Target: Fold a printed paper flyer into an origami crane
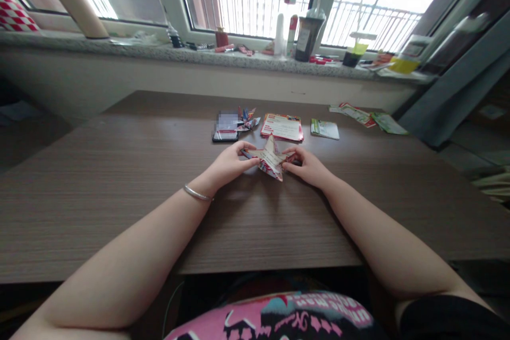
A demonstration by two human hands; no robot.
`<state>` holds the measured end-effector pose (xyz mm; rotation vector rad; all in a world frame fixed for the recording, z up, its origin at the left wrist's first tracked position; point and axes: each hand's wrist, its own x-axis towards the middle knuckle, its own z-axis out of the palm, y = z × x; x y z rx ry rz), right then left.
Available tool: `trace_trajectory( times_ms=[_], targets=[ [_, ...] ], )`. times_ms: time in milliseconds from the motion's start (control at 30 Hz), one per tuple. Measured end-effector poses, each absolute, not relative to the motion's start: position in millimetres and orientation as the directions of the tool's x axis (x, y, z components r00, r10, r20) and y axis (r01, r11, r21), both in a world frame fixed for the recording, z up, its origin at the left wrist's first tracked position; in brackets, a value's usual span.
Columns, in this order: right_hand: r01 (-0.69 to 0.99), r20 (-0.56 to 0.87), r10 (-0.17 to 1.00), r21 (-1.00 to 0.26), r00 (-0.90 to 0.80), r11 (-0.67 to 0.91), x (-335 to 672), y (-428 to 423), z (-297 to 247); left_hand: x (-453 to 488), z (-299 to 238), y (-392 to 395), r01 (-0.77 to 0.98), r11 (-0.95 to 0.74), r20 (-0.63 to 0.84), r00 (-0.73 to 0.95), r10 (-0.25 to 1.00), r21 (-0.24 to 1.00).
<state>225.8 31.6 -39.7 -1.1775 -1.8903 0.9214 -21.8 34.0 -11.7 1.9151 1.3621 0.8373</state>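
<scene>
A folded paper figure [271, 159] with red and white print rests on the brown table [119, 186], its points sticking up. My left hand [229, 163] pinches its left tip with curled fingers; a silver bangle circles that wrist. My right hand [306, 166] pinches the figure's right tip. Both hands are closed on the paper.
Behind the figure lie a phone [225, 128], a small finished paper figure [247, 118], a red leaflet [282, 127], a green card [324, 129] and more leaflets [368, 118]. The window sill [159, 53] holds bottles, a dark cup [307, 37] and small clutter.
</scene>
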Motion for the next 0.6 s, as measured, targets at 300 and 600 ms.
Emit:
trace_trajectory(
  times_ms=[300, 600],
  targets=[
    [0.086, 0.145, 0.959, -0.982, -0.245, 0.17, 215, 34, -40, -10, -15, 30, 0.067, -0.073, 0.064, 0.129, 0.99, 0.995],
    [-0.093, 0.074, 0.975, -0.994, -0.208, 0.055, 208, 33, -39, -5, -18, 29, -0.027, -0.051, 0.055, 0.15, 0.987, 0.998]
  ],
)
